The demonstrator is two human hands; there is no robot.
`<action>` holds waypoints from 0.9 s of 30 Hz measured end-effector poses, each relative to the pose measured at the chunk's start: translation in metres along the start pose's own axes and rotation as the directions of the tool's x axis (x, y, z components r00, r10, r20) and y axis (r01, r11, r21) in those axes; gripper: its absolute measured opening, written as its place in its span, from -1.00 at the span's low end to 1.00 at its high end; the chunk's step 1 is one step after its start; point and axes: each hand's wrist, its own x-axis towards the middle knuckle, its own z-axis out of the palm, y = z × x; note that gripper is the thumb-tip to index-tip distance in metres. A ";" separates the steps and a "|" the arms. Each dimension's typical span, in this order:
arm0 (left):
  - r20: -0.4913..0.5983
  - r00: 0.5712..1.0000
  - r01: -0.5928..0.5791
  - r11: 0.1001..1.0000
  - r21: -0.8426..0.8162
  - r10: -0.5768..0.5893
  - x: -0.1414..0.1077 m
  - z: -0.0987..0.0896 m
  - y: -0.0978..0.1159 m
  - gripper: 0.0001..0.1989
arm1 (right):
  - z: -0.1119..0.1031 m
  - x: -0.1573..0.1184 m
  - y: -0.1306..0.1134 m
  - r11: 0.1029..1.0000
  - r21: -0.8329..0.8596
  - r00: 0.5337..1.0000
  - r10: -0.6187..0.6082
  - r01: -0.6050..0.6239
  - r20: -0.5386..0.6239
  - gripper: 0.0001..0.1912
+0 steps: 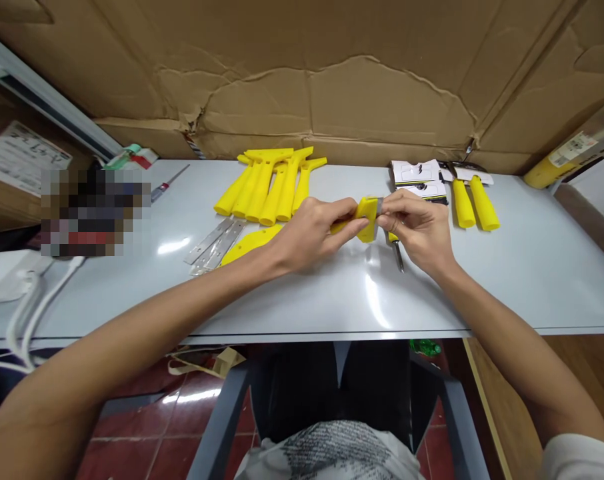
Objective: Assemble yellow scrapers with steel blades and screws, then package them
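Above the middle of the table, my left hand [312, 230] is closed round a yellow plastic scraper handle [368, 227], its wide head turned to the right. My right hand [419, 227] pinches a grey metal blade [380, 205] against the edge of that head. Part of the blade is hidden by my fingers. Under my right hand lies a screwdriver [399, 257] with a dark metal shaft. Several more yellow handles [267, 190] are piled behind my left hand. Nearer to me, flat metal blades [215, 243] lie beside yellow plastic pieces [249, 244], partly covered by my left forearm.
Two scrapers [475, 203] with yellow handles lie at the right, beside white and black packaging cards [418, 175]. Another screwdriver [169, 183] rests at the back left. Cardboard [302, 100] walls the table's rear, and a yellow tube [557, 160] leans at far right. White cables [32, 320] hang at left.
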 end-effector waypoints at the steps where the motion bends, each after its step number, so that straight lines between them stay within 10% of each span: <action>1: 0.008 1.000 0.008 1.000 -0.018 -0.008 0.000 -0.001 0.001 -0.66 | 0.000 0.000 0.000 1.000 0.003 1.000 0.023 -0.022 -0.001 -0.81; 9: 0.041 0.974 0.224 0.918 -0.328 -0.223 0.012 -0.017 0.006 -0.61 | -0.032 0.014 -0.007 0.984 0.054 0.983 0.173 -0.170 -0.057 -0.48; 15: -0.098 0.966 0.201 0.932 -0.301 -0.240 0.003 -0.032 0.012 -0.61 | -0.045 0.017 -0.004 0.964 -0.152 0.969 0.193 -0.217 -0.156 -0.80; 20: -0.316 0.949 0.045 0.987 0.153 0.006 -0.011 -0.030 0.009 -0.70 | -0.044 0.018 -0.002 0.976 0.022 0.970 0.220 -0.219 -0.101 -0.59; 27: 0.033 0.864 -0.439 0.720 0.537 0.502 -0.030 0.009 -0.012 -0.80 | -0.030 0.011 -0.016 0.884 0.292 0.919 0.391 -0.364 -0.038 -0.59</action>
